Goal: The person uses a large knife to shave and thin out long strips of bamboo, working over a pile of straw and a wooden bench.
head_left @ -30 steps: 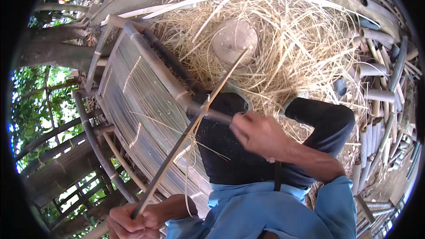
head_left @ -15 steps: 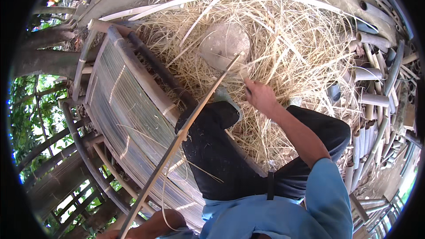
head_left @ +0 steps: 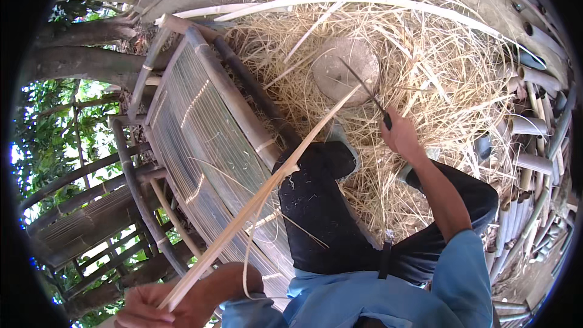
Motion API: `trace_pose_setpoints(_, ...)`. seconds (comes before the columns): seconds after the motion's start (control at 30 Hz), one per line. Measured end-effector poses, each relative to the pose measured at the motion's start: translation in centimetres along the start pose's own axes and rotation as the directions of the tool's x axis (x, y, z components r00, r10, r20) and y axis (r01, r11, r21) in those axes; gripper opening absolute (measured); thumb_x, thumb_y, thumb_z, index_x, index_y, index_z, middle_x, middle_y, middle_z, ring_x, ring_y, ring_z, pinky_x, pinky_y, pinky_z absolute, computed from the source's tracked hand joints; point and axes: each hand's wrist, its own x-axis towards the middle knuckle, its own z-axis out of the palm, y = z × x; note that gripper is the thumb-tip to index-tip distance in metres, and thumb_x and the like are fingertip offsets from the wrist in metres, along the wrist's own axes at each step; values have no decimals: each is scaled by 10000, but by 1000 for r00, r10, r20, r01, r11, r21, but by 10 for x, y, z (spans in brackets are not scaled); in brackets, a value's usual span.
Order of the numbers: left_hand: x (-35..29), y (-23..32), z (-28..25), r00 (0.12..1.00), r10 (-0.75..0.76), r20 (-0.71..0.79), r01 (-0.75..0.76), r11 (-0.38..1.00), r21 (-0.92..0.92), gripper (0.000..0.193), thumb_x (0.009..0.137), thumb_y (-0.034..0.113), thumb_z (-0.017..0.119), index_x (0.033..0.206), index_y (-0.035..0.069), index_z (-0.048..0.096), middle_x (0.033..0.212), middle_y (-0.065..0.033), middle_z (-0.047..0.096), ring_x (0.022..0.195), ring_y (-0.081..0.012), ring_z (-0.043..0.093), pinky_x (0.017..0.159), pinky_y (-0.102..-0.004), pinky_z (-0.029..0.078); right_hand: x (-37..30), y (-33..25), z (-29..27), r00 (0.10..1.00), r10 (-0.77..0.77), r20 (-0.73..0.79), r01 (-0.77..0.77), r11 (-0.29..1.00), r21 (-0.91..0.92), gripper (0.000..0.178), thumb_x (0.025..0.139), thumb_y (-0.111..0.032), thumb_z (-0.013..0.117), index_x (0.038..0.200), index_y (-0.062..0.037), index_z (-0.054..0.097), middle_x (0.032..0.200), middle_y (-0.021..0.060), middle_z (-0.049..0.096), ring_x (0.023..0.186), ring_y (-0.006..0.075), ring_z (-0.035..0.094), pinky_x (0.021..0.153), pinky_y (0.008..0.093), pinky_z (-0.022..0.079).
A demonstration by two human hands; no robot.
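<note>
One round block (head_left: 333, 74) is sitting amid pale shavings (head_left: 425, 94). Well to the left of the block and on its near side, the left hand (head_left: 153, 305) is gripping the strip (head_left: 266, 195), its fingers clamped around the near end. From there the strip is slanting up past the left thigh (head_left: 319, 209), with its thin tip ending over the block's near right edge. Just right of the block and a little nearer, the right hand (head_left: 401, 136) is holding the knife (head_left: 372, 96), its fingers wrapped on the dark handle. The blade is reaching over the block and crossing close by the tip; whether they are touching is hard to tell. To the block's left a slatted platform (head_left: 200, 121) is standing, and to its right cut tubes (head_left: 529, 126) are lying. Working well here is probably calling for a firm left grip, since so long a strip is likely to be flexing and twisting. A shallow blade angle and even pressure are probably serving best, with extra care at the knobbly joint (head_left: 292, 169), left of the block, where the edge could be snagging.
</note>
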Motion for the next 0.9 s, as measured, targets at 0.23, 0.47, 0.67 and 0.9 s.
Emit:
trace_pose_setpoints(0.23, -15, -8, 57, 988, 50, -146, -36, 994, 101, 589, 1063, 522, 380, 658, 109, 487, 458, 23, 319, 356, -97, 328, 369, -235, 294, -120, -110, -97, 944, -250, -215, 302, 918, 258, 308, 935, -182, 673, 1133, 19, 549, 691, 233, 649, 616, 386, 692, 559, 465, 573)
trace_pose_setpoints(0.47, -32, 9, 89, 966, 212, -147, -155, 933, 324, 527, 1090, 407, 343, 612, 186, 356, 416, 33, 276, 488, -116, 381, 604, -253, 363, -210, -173, -133, 828, -496, -262, 553, 798, 237, 346, 898, -161, 727, 1095, 40, 526, 680, 192, 630, 593, 375, 671, 540, 444, 551)
trace_pose_setpoints(0.67, -40, 14, 91, 972, 225, -61, -195, 928, 316, 464, 1092, 344, 323, 653, 201, 369, 436, 51, 279, 583, -118, 394, 684, -258, 368, -189, -147, -108, 928, -348, -136, 363, 926, 104, 300, 899, -201, 713, 1010, 6, 525, 810, 166, 630, 603, 290, 672, 496, 410, 536)
trace_pose_setpoints(0.9, -44, 13, 91, 979, 196, -55, -174, 946, 272, 460, 1088, 325, 356, 640, 221, 348, 446, 74, 248, 582, -76, 346, 667, -257, 344, -165, -125, -84, 919, -335, -205, 353, 934, 56, 266, 952, -218, 623, 1001, -10, 464, 669, 206, 612, 602, 372, 679, 510, 484, 536)
